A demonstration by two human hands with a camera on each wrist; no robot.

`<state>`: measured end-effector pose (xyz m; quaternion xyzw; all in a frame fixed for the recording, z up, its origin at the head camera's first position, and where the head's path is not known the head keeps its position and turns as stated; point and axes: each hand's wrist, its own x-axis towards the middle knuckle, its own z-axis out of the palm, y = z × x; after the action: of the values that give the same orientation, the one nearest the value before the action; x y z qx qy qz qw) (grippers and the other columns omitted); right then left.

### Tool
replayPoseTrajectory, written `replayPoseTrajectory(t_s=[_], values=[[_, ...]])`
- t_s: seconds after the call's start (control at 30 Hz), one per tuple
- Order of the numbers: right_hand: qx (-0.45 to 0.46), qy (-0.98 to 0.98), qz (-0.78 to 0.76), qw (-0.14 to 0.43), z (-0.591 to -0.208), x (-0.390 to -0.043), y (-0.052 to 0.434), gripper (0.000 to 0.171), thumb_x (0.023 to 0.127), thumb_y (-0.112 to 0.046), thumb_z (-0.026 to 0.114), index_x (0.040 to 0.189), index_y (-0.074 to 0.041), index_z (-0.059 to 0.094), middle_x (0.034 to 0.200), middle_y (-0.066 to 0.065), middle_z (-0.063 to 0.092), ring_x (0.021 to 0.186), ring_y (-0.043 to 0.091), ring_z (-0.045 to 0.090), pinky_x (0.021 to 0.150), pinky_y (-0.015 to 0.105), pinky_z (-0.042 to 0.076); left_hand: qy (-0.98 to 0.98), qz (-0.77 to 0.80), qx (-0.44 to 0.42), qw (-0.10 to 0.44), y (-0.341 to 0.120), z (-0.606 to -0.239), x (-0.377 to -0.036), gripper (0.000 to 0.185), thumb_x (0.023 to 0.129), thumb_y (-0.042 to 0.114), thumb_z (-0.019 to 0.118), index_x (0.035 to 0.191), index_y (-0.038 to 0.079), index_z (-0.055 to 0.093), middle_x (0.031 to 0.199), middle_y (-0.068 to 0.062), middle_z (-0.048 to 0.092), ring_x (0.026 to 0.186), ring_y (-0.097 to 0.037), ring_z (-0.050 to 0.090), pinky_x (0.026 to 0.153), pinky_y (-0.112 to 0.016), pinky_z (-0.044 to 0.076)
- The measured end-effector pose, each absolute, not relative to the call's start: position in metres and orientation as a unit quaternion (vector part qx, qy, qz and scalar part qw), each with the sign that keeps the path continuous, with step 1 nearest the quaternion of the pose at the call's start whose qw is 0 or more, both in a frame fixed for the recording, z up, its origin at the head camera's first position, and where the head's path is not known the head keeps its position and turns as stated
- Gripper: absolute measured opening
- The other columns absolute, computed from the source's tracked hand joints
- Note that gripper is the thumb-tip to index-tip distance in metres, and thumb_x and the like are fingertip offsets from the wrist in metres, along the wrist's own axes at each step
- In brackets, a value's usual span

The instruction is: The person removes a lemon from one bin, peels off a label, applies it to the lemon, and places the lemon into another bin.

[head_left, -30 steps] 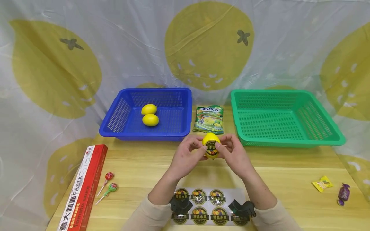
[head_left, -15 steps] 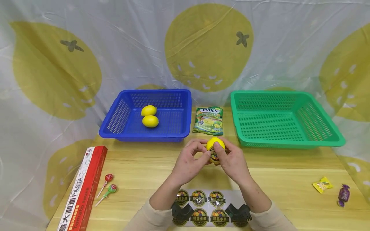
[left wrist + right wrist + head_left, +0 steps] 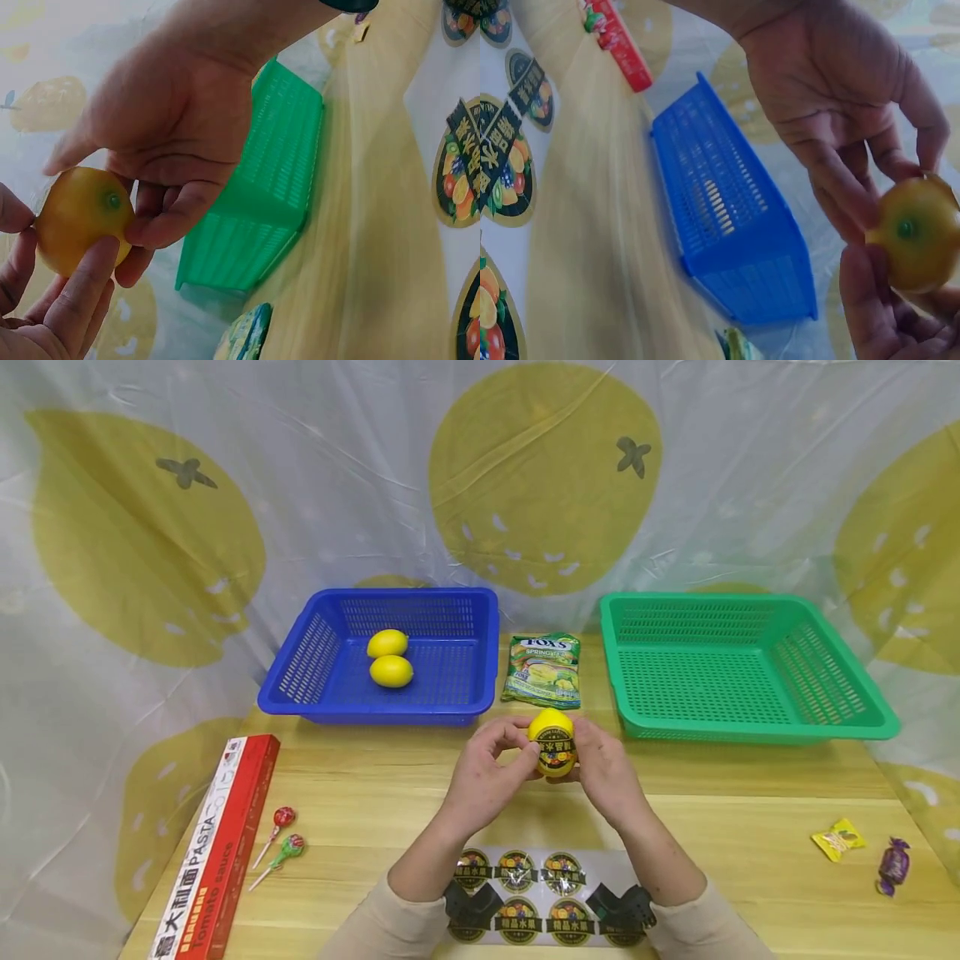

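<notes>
A yellow lemon (image 3: pixel 551 720) with a round black and gold sticker (image 3: pixel 555 750) on its near side is held up above the table, in front of the candy bag. From the left, my left hand (image 3: pixel 483 777) pinches it between thumb and fingers. My right hand (image 3: pixel 609 775) grips its other side, the thumb along the sticker's right edge. Both wrist views show the lemon's green-tipped end among the fingertips of the two hands. Below my forearms lies a white sheet of similar round stickers (image 3: pixel 517 918), partly covered by the wrist cameras.
A blue basket (image 3: pixel 450 697) holding two lemons (image 3: pixel 391 672) stands back left, a green basket (image 3: pixel 750 727) back right. Between them lies a green candy bag (image 3: pixel 543 672). A pasta box (image 3: pixel 217 852) and two lollipops (image 3: pixel 287 850) are at left, two wrapped candies (image 3: pixel 838 839) at right.
My right thumb was over the sticker half a second ago and has slid off to its right side. The sticker's face now shows more fully. The lemon has turned and shifted slightly.
</notes>
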<state>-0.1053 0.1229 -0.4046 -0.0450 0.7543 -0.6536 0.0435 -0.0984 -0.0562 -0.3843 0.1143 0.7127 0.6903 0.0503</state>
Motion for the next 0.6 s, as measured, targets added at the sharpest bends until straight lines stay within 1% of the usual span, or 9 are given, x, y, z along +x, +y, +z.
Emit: replayPoseTrajectory(t_s=[0.07,0.13,0.2,0.27,0.37,0.43,0.5,0.57,0.6], values=[[-0.068,0.74,-0.668,0.053,-0.405,-0.106,0.121,0.05,0.112,-0.038,0.035,0.136,0.0,0.057,0.115,0.027,0.065,0.085,0.015,0.072,0.07,0.038,0.064,0.72,0.684,0.109,0.04,-0.059,-0.383,-0.099,0.011,0.095,0.007,0.066,0.09,-0.001,0.061,0.133,-0.015,0.06,0.117,-0.032,0.064,0.074,-0.042,0.064],[-0.075,0.725,-0.683,0.052,-0.407,-0.106,0.118,0.044,0.111,-0.033,0.039,0.136,0.0,0.055,0.115,0.029,0.065,0.084,0.014,0.073,0.069,0.038,0.064,0.735,0.669,0.107,0.021,-0.062,-0.382,-0.1,0.011,0.096,0.01,0.067,0.094,0.002,0.06,0.13,-0.012,0.063,0.111,-0.028,0.065,0.072,-0.038,0.064],[-0.075,0.709,-0.7,0.048,-0.409,-0.104,0.114,0.042,0.111,-0.033,0.041,0.136,0.0,0.052,0.113,0.028,0.066,0.083,0.014,0.074,0.068,0.037,0.064,0.759,0.643,0.106,-0.008,-0.064,-0.38,-0.1,0.014,0.097,0.016,0.068,0.103,0.006,0.06,0.125,-0.009,0.067,0.094,-0.021,0.064,0.066,-0.029,0.06],[-0.082,0.693,-0.715,0.045,-0.411,-0.101,0.109,0.044,0.11,-0.035,0.043,0.135,0.001,0.048,0.108,0.027,0.068,0.082,0.013,0.074,0.068,0.037,0.064,0.777,0.62,0.107,-0.033,-0.065,-0.381,-0.102,0.022,0.098,0.023,0.069,0.114,0.01,0.061,0.122,-0.007,0.069,0.075,-0.017,0.059,0.055,-0.023,0.052],[-0.1,0.676,-0.729,0.042,-0.414,-0.096,0.101,0.049,0.109,-0.039,0.045,0.131,0.005,0.043,0.101,0.02,0.071,0.079,0.013,0.074,0.068,0.036,0.064,0.789,0.603,0.111,-0.051,-0.065,-0.384,-0.103,0.033,0.097,0.031,0.071,0.125,0.015,0.065,0.113,-0.006,0.07,0.057,-0.015,0.048,0.046,-0.023,0.04],[-0.108,0.666,-0.737,0.038,-0.415,-0.094,0.098,0.051,0.108,-0.04,0.046,0.129,0.007,0.042,0.097,0.012,0.072,0.078,0.012,0.073,0.068,0.035,0.064,0.783,0.608,0.117,-0.054,-0.064,-0.386,-0.103,0.034,0.096,0.033,0.072,0.126,0.016,0.069,0.106,-0.007,0.069,0.055,-0.014,0.046,0.044,-0.023,0.039],[-0.108,0.662,-0.741,0.03,-0.415,-0.092,0.095,0.051,0.108,-0.04,0.048,0.128,0.006,0.043,0.093,0.004,0.073,0.077,0.012,0.073,0.067,0.034,0.063,0.779,0.611,0.124,-0.068,-0.062,-0.388,-0.104,0.03,0.097,0.032,0.071,0.122,0.016,0.072,0.101,-0.007,0.068,0.058,-0.013,0.047,0.047,-0.022,0.04],[-0.105,0.662,-0.742,0.022,-0.415,-0.091,0.094,0.051,0.108,-0.04,0.048,0.128,0.006,0.045,0.091,0.001,0.073,0.077,0.011,0.073,0.068,0.033,0.063,0.77,0.618,0.132,-0.089,-0.061,-0.391,-0.103,0.026,0.099,0.03,0.068,0.118,0.014,0.074,0.097,-0.008,0.068,0.062,-0.012,0.048,0.051,-0.022,0.042],[-0.104,0.663,-0.741,0.019,-0.415,-0.091,0.094,0.051,0.107,-0.04,0.049,0.128,0.006,0.045,0.091,0.003,0.074,0.076,0.011,0.073,0.068,0.033,0.063,0.765,0.621,0.135,-0.101,-0.06,-0.392,-0.103,0.025,0.1,0.03,0.066,0.117,0.013,0.074,0.1,-0.007,0.069,0.064,-0.011,0.05,0.053,-0.022,0.044]])
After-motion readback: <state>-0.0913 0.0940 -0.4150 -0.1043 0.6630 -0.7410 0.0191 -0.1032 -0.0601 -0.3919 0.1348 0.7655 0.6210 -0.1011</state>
